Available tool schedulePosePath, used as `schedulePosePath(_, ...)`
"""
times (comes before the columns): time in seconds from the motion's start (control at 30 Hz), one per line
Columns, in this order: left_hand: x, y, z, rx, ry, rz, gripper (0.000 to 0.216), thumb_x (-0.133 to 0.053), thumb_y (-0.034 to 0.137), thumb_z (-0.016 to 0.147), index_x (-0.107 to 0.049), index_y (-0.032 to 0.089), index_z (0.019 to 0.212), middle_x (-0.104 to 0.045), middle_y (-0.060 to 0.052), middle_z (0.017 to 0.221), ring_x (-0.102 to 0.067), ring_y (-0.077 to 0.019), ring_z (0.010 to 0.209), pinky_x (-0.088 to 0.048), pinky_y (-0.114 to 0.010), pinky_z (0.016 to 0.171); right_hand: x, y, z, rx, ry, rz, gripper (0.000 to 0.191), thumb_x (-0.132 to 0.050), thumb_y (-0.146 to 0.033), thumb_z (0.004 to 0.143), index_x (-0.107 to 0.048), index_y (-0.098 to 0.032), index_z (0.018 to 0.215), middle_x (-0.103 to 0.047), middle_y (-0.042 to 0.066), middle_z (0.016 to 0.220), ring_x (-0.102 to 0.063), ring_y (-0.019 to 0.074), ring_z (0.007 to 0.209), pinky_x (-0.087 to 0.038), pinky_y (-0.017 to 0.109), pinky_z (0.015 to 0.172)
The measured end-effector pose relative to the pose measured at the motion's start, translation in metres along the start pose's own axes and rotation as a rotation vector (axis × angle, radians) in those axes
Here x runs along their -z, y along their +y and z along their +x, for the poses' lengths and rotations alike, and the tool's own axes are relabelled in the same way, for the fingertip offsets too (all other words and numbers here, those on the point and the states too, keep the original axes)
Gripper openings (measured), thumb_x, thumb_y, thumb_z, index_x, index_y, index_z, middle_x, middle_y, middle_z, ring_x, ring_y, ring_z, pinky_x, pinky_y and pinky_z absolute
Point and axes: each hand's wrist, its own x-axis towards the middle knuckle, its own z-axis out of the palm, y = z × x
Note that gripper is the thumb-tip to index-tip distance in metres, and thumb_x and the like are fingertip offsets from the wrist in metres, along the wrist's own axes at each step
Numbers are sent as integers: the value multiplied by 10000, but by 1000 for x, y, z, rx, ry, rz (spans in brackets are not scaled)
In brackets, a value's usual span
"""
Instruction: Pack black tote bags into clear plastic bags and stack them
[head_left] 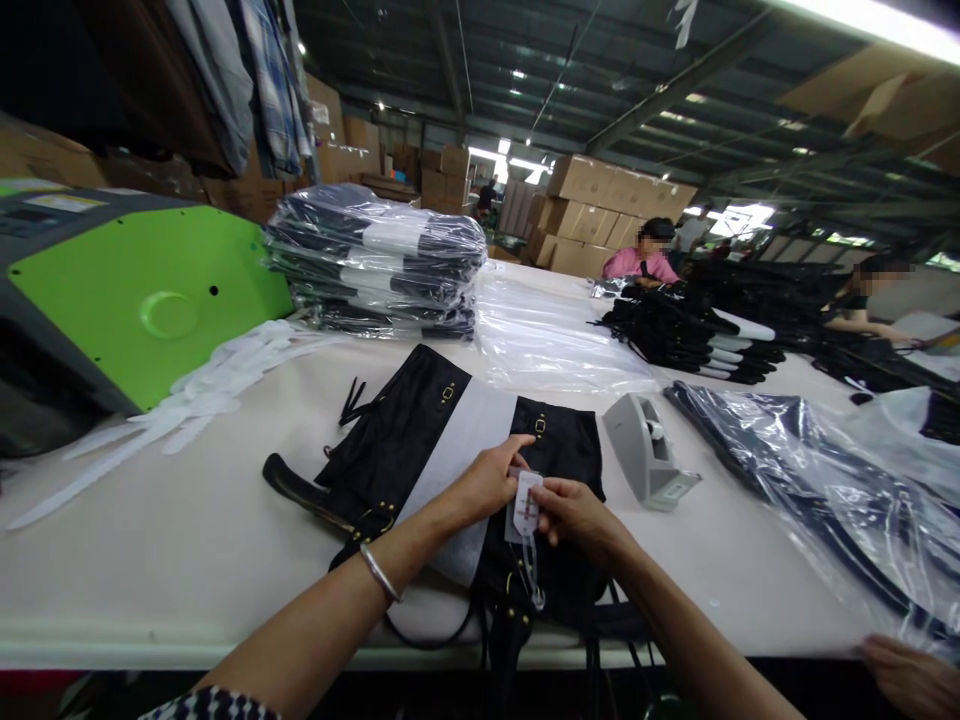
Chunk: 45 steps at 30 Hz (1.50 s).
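Note:
A black bag (405, 420) with gold buckles and straps lies flat before me, with a band of white wrapping sheet (459, 440) across its middle. Over its right part, a white hang tag (527, 505) with a clear loop is pinched in my right hand (577, 515). Curled at the tag's upper left edge, my left hand (491, 480) has its index finger stretched toward a gold buckle (540, 427). Its thumb side meets the tag, and the other fingers are partly hidden. Below the tag the loop hangs over the bag.
Right of the bag stands a grey tape dispenser (645, 450). Plastic-wrapped bags (375, 260) are stacked behind, beside clear plastic sleeves (555, 335). A green machine (150, 290) and white paper strips (217, 385) lie left. Another person's hand (911, 675) is near a wrapped bag (825, 480).

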Motion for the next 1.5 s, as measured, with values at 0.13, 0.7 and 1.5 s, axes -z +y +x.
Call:
schedulePosePath(0.13, 34, 5, -11, -65, 117, 213, 677, -512, 13, 767, -449, 178, 1420, -654, -94, 1198, -653, -180, 1010, -529, -320, 919, 5, 1, 3, -38, 112, 4, 339, -776, -439, 764, -627, -134, 773, -619, -6, 535, -529, 69, 396, -448, 143, 378)
schedulePosePath(0.7, 164, -51, -98, 503, 422, 820, 478, -499, 365, 954, -464, 111, 1357, -597, -205, 1352, -585, -344, 1237, -444, -458, 1036, 18, -13, 1, -128, 95, -137, 281, -771, -297, 748, -514, -185, 777, -676, 2, 641, -613, 103, 495, -398, 128, 341)
schedulePosePath(1.5, 105, -8, -147, 630, 675, 829, 174, -486, 372, 954, -534, 214, 1009, -649, -85, 1018, -660, -255, 959, -474, -361, 818, 36, -5, 34, 42, 38, -95, 514, -873, -392, 531, -485, -211, 816, -426, -103, 464, -337, 49, 409, -206, 170, 402)
